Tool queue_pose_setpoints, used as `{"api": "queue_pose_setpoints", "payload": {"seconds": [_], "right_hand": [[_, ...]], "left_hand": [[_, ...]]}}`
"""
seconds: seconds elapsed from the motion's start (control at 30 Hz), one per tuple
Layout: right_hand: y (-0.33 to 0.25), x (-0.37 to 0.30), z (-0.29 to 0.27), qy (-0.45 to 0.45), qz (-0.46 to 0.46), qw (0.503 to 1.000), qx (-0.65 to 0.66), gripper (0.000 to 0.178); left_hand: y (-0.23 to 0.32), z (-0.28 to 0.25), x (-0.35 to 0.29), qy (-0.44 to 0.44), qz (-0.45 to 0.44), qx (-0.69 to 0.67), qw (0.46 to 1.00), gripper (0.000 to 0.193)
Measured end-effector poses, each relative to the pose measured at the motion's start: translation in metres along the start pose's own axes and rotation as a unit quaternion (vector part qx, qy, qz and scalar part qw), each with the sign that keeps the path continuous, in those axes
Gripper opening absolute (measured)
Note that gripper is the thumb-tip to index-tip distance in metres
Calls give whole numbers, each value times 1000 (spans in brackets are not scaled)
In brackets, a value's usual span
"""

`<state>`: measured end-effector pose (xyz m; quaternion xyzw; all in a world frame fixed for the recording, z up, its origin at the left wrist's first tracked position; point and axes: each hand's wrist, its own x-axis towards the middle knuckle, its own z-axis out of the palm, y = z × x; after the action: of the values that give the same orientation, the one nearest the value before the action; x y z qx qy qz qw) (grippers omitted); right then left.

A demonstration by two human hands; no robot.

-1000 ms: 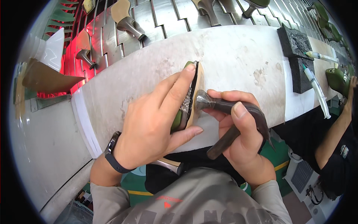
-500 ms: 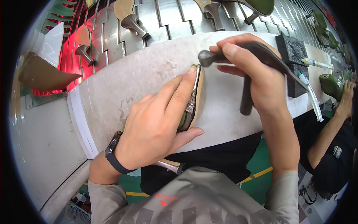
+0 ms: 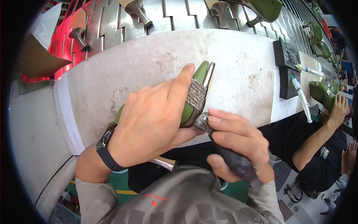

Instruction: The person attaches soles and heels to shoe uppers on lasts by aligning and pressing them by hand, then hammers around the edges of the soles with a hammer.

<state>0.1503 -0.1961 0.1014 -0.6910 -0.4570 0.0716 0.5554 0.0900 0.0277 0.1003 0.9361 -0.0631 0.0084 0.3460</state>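
Observation:
A green high-heeled shoe (image 3: 201, 72) with a glittery band (image 3: 195, 95) lies on its side on the pale worktop, toe pointing away from me. My left hand (image 3: 151, 112) is wrapped over it, hiding much of its middle; the metallic heel (image 3: 164, 163) sticks out below my wrist. In my right hand (image 3: 244, 140) is a dark hammer (image 3: 236, 162), its handle pointing down to the right. The rounded hammer head (image 3: 202, 121) is at the near part of the sole edge, beside my left thumb; whether it touches cannot be told.
A dark foam-like block (image 3: 288, 59) stands on the right of the worktop (image 3: 149, 52), with two syringes (image 3: 301, 99) by it. Beyond runs a slatted metal conveyor (image 3: 160, 15) carrying several shoes. At far right, a co-worker's hand (image 3: 338, 112) touches another green shoe (image 3: 321, 93).
My right hand has brought the hammer from near the toe down toward me along the sole edge. The shoe has rolled in my left hand, so more of its glittery band and green toe shows.

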Motion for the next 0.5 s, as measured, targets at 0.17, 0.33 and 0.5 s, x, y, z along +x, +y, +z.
{"api": "queue_pose_setpoints", "payload": {"seconds": [0.17, 0.33, 0.5], "right_hand": [[-2, 8, -1, 9, 49, 998, 39, 34], [4, 26, -19, -23, 93, 993, 68, 32], [9, 58, -30, 7, 243, 968, 68, 36]], "left_hand": [[0, -2, 0, 3, -6, 14, 1000, 107], [-3, -1, 0, 4, 3, -1, 1000, 109], [-1, -7, -1, -19, -2, 9, 1000, 111]]}}
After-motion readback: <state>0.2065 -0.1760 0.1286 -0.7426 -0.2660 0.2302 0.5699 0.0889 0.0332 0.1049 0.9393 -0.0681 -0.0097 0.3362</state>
